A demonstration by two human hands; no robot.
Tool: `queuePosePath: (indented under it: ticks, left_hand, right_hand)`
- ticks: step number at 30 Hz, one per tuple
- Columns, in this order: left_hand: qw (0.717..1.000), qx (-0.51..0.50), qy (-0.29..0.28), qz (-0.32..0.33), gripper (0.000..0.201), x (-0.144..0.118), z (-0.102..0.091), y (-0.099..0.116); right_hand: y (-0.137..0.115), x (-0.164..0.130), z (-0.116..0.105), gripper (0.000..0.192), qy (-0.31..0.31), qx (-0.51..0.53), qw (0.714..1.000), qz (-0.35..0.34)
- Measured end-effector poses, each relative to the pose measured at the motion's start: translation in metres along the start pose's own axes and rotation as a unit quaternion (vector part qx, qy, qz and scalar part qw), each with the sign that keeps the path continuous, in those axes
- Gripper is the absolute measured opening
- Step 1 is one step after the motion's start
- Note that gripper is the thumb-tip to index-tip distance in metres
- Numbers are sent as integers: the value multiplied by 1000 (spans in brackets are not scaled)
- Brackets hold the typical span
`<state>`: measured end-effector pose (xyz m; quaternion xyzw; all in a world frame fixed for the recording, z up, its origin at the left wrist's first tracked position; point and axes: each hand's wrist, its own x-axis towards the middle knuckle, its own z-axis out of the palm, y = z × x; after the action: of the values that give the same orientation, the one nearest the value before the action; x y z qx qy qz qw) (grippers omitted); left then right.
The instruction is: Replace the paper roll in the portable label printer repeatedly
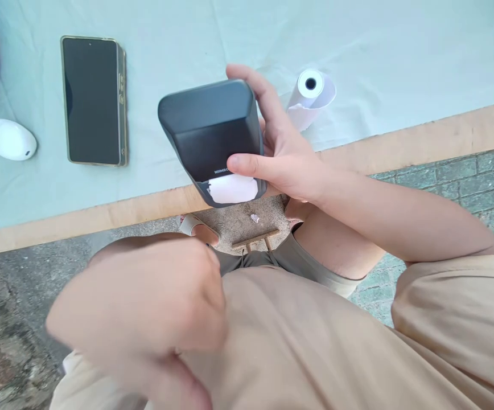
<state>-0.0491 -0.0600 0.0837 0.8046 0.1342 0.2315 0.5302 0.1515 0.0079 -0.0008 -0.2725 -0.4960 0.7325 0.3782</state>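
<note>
Right hand (285,154) clamps small printer (213,136) above table (358,154) edge, paper stub (233,189) showing; left hand (144,307) fisted, empty-looking, at 7 o'clock. Paper roll (311,94) at 2 o'clock. Loading step; next needs roll fetched.

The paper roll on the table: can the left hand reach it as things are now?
Probably not directly. The left hand is drawn back near the body, and the dark printer, held by the right hand, sits between it and the paper roll. It would have to go around them.
</note>
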Motion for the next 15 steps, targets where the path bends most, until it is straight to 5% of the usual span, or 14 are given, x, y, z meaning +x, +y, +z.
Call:
queuePosePath:
  ticks: [2, 3, 5, 6, 8, 10, 15]
  left_hand:
    - [999, -38, 20, -15, 52, -4, -12, -16]
    - [990, -37, 121, -68, 50, -6, -17, -25]
    - [922, -43, 379, -70, 21, -8, -22, -45]
    - [908, -38, 415, -49, 35, -9, -23, -55]
    - [860, -25, 506, 67, 24, -7, -24, -72]
    - [844, -16, 533, 52, 10, -3, -24, -83]
    - [801, -63, 594, -20, 31, 9, -27, -93]
  right_hand:
    - [1, 0, -1, 104, -7, -9, 1000, 3]
    - [1, 1, -1, 106, -10, -13, 1000, 3]
    - [0, 0, 0, 107, -9, -11, 1000, 6]
    - [-1, -1, 1, 104, -6, -8, 1000, 9]
    - [-5, -3, 4, 99, -1, 3, 1000, 14]
    - [-7, -6, 6, 95, 2, 11, 1000, 6]
    - [-2, -8, 9, 91, 11, 22, 999, -27]
